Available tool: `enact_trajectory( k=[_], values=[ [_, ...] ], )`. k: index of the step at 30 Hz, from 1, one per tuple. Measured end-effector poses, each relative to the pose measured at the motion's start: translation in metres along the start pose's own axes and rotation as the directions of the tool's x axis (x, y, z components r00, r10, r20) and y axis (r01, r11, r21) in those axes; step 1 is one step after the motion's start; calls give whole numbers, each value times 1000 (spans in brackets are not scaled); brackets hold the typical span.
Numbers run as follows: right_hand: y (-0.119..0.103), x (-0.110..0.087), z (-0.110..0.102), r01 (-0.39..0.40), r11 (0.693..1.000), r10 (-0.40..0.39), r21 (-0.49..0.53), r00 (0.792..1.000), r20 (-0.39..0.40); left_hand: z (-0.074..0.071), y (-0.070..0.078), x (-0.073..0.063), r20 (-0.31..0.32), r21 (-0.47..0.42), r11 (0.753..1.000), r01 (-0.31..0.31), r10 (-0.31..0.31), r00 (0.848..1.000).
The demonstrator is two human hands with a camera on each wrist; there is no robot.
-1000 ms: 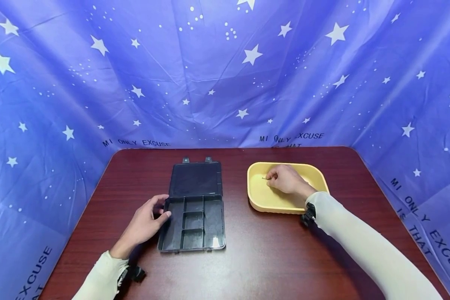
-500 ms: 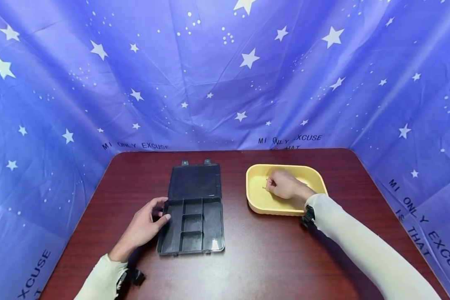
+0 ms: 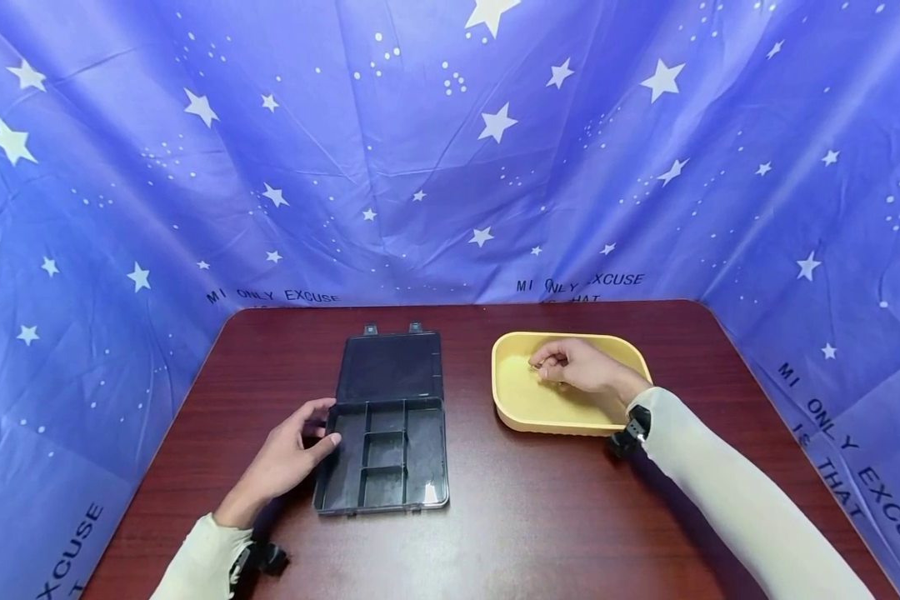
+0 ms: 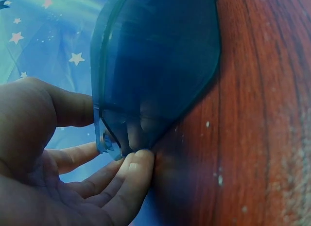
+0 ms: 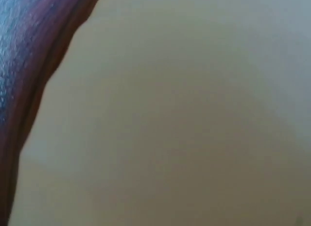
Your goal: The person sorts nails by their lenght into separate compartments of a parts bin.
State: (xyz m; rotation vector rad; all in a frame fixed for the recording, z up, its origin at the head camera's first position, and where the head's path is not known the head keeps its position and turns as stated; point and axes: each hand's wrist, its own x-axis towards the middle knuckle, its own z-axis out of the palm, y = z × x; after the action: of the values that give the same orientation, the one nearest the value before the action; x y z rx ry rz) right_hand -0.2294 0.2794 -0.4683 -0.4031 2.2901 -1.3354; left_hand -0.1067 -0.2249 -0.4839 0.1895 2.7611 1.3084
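A person's left hand grips the left edge of an open black box on a table, seemingly to steady it; the right hand, inside a yellow tray, pinches a tiny, unidentifiable piece.

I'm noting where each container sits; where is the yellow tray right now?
In the head view, the yellow tray, with the right hand inside it, stands on the right half of the table, right of the open black compartment box.
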Motion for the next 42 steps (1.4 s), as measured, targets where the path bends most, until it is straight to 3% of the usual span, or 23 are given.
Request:
enact_trajectory(
  k=[8,13,19,27,37,42],
  values=[
    [-14,-7,-4,-12,999,14,38,998,-62,-5,-4,0,78,-161,987,30,-17,997],
    [-25,-10,-1,39,994,-30,101,995,-93,-6,-6,2,104,-189,980,63,-43,994],
    [-38,-9,3,71,968,-34,240,988,-154,-7,-6,5,112,-203,978,45,-22,993],
    [-59,-10,13,135,893,-60,430,981,-182,-7,-7,4,111,-239,969,56,-30,993],
    [-86,-19,24,284,747,-170,601,956,-240,-6,-9,3,106,-263,963,59,-31,994],
    [-95,-22,27,314,714,-200,626,948,-248,-6,-8,3,102,-257,964,68,-43,994]
  ],
)
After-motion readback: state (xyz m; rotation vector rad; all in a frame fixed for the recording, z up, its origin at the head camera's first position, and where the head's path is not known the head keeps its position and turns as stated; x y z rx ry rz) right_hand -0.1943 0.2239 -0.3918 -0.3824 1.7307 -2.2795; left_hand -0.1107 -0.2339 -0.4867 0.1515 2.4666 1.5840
